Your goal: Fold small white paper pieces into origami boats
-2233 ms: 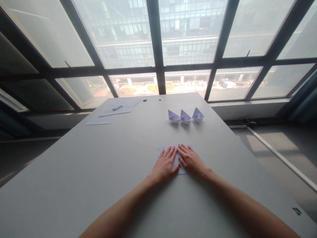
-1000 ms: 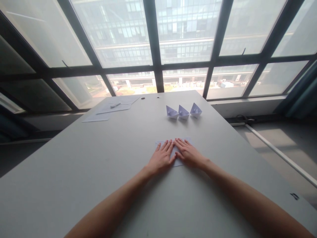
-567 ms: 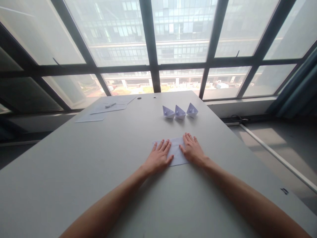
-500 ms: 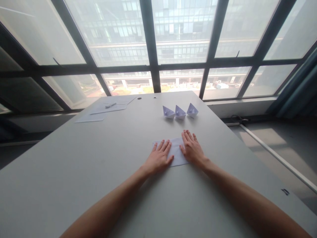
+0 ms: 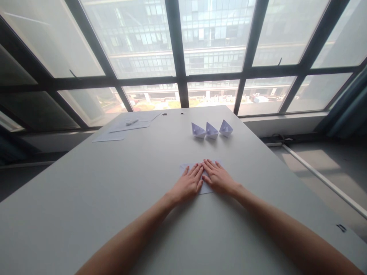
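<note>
A white sheet of paper (image 5: 207,188) lies flat on the table, mostly covered by both hands. Across its left part rests my left hand (image 5: 189,181), palm down with the fingers stretched out. My right hand (image 5: 217,176) lies flat over the right part, its fingers extended. The fingertips of the two hands meet or nearly meet near the middle of the sheet. Beyond them stand three folded paper boats, a left one (image 5: 197,131), a middle one (image 5: 211,131) and a right one (image 5: 226,129).
On the far left of the white table (image 5: 129,214) are several sheets of paper (image 5: 117,125) with a small whitish cylindrical object (image 5: 132,122) on top. A dark mark (image 5: 341,228) shows near the right edge. Large windows rise behind the table.
My right hand has slid left across the paper, up to my left hand. My left hand stays flat on the sheet. The whole view has shifted slightly.
</note>
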